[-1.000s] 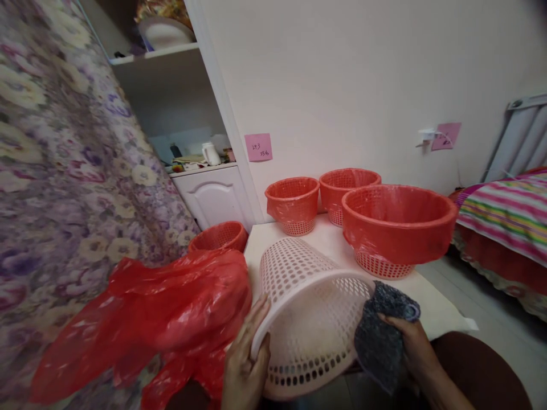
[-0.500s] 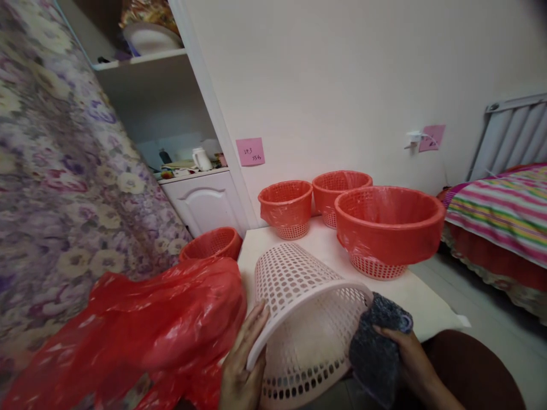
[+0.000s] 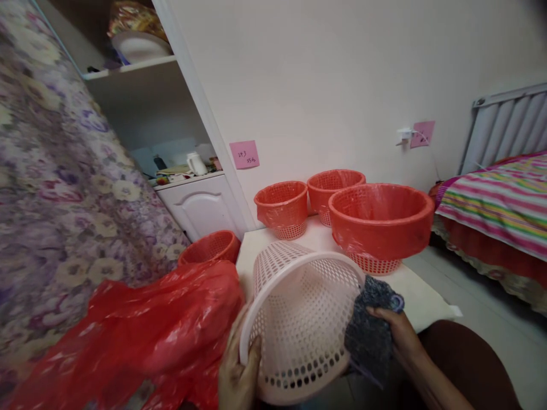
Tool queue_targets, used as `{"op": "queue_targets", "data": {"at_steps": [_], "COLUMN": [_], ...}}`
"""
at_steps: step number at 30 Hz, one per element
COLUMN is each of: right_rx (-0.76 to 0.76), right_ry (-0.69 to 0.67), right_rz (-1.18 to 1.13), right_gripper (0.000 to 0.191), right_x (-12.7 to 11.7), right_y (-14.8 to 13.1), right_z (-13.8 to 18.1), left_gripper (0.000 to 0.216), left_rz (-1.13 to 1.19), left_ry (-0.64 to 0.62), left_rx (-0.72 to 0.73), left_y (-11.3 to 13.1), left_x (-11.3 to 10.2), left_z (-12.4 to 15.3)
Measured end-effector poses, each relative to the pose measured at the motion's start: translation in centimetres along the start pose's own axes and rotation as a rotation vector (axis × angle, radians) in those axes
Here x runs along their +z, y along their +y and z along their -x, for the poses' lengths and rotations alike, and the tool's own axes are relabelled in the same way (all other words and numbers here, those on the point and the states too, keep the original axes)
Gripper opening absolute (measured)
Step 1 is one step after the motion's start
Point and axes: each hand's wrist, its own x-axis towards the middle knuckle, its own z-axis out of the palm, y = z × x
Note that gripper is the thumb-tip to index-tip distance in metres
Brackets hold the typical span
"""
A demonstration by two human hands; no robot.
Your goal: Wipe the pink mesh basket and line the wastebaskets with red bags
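Observation:
A pale pink perforated plastic basket (image 3: 299,319) lies tipped on its side at the near edge of a white table (image 3: 423,302), its mouth turned toward me. My left hand (image 3: 237,370) grips the left side of its rim. My right hand (image 3: 397,336) holds a dark grey cloth (image 3: 370,336) pressed against the right side of the rim. A crumpled red plastic bag (image 3: 149,336) lies just left of the basket, touching my left hand.
Three red baskets lined with red bags stand on the table: a large one (image 3: 380,219) and two smaller ones (image 3: 282,208) (image 3: 333,188) by the wall. Another red basket (image 3: 209,247) sits lower left. A flowered cover (image 3: 55,188) fills the left; a striped bed (image 3: 496,199) is right.
The basket has tilted so its opening faces me more. My left hand shifted lower on the rim, and the view has swung slightly to the right.

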Motion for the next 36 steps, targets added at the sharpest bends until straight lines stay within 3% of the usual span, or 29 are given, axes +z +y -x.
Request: {"op": "queue_targets", "data": {"at_steps": [2, 6, 10, 13, 17, 20, 25, 31, 36], "right_rx": [-0.111, -0.424, -0.531, -0.476, -0.163, -0.008, -0.009, -0.023, 0.028], "right_ry": [-0.040, -0.129, -0.169, -0.096, 0.094, 0.149, 0.240, 0.158, 0.078], "right_rz": [0.092, 0.420, 0.614, 0.533, 0.235, 0.082, 0.039, 0.169, 0.103], "right_gripper": [0.031, 0.039, 0.041, 0.039, 0.038, 0.038, 0.045, 0.040, 0.052], "right_x": [0.6, 2.1, 2.6, 1.3, -1.5, -2.9, -3.1, -3.5, -4.7], "right_y": [-2.1, -5.0, -5.5, -4.0, -0.1, 3.1, 6.1, 7.0, 5.6], "right_z": [-0.3, -0.6, -1.2, -1.4, -0.9, -0.2, 0.8, 2.0, 3.2], "left_gripper": [0.056, 0.046, 0.044, 0.044, 0.043, 0.043, 0.043, 0.042, 0.046], "left_rz": [-0.008, -0.076, -0.123, -0.100, -0.083, -0.064, -0.008, 0.031, 0.136], "left_ry": [0.004, -0.143, -0.218, -0.216, -0.194, -0.187, -0.142, -0.073, 0.119], "left_rx": [-0.007, 0.130, 0.261, 0.272, 0.242, 0.215, 0.156, 0.137, -0.098], "left_y": [-0.3, -0.4, 0.0, 0.0, -0.4, -0.7, -0.7, -0.1, 0.8], "left_x": [-0.1, -0.4, -0.2, 0.1, 0.4, 0.3, 0.3, 0.3, 0.2], "left_z": [-0.1, -0.6, -1.1, -1.1, -0.8, -0.7, -0.7, -1.1, -1.2]}}
